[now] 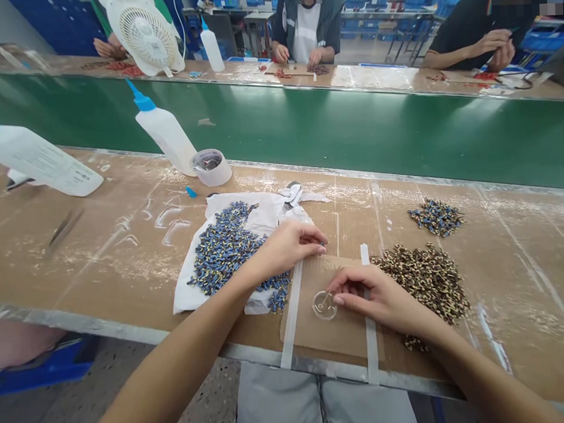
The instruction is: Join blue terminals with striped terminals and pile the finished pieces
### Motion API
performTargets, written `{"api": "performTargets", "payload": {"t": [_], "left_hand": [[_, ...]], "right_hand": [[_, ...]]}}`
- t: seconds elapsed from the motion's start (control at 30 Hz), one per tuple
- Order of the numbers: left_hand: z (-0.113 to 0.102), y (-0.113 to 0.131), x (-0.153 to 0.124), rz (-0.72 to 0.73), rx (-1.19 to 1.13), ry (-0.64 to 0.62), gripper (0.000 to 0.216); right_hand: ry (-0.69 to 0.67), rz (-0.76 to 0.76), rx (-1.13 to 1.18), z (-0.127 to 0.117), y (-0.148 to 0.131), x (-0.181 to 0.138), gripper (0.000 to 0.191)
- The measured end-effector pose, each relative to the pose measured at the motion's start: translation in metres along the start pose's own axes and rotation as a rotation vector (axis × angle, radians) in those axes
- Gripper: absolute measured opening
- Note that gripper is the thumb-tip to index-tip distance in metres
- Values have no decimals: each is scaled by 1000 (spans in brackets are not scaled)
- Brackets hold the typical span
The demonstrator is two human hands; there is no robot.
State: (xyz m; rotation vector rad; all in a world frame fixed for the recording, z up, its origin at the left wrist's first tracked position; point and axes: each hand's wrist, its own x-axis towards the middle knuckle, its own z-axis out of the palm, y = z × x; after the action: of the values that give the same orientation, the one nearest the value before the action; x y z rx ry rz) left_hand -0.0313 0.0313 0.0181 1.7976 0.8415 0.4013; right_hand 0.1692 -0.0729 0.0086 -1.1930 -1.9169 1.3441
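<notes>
As the right hand [377,294] pinches a thin pick [326,298] into the clear dish [324,309] near the bench's front edge, the left hand [287,245], fingertips pinched together, should likely hold steady close by

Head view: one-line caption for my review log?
Right hand holds a thin stick in a small clear dish; left hand, pinched shut, rests beside blue parts.

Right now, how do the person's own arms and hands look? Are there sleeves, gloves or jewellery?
Both forearms are bare as far as the picture shows, with no sleeve edge in view. The left hand and the right hand wear no gloves, and no ring, watch or bracelet shows.
</notes>
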Motion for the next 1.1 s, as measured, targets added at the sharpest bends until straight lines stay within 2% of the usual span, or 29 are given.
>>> {"api": "performTargets", "payload": {"t": [0.13, 0.33, 0.47, 0.67, 0.73, 0.9, 1.1], "left_hand": [[7, -6, 4, 78, 80, 2, 13], [22, -8, 7, 21, -2, -2, 12], [25, -10, 7, 40, -93, -11, 11], [22, -10, 7, 17, -226, -20, 11], [24, -11, 7, -2, -268, -19, 10], [30, -17, 9, -4, -311, -43, 11], [29, -17, 8, 63, -269, -60, 10]], "right_hand": [[-2, -21, -5, 0, 3, 1, 15], [5, -37, -21, 4, 7, 3, 14], [3, -53, 7, 5, 12, 4, 15], [18, 50, 61, 0, 13, 0, 18], [8, -1, 46, -1, 11, 0, 11], [50, -195, -67, 4, 4, 1, 10], [71, -222, -106, 15, 2, 1, 16]]}}
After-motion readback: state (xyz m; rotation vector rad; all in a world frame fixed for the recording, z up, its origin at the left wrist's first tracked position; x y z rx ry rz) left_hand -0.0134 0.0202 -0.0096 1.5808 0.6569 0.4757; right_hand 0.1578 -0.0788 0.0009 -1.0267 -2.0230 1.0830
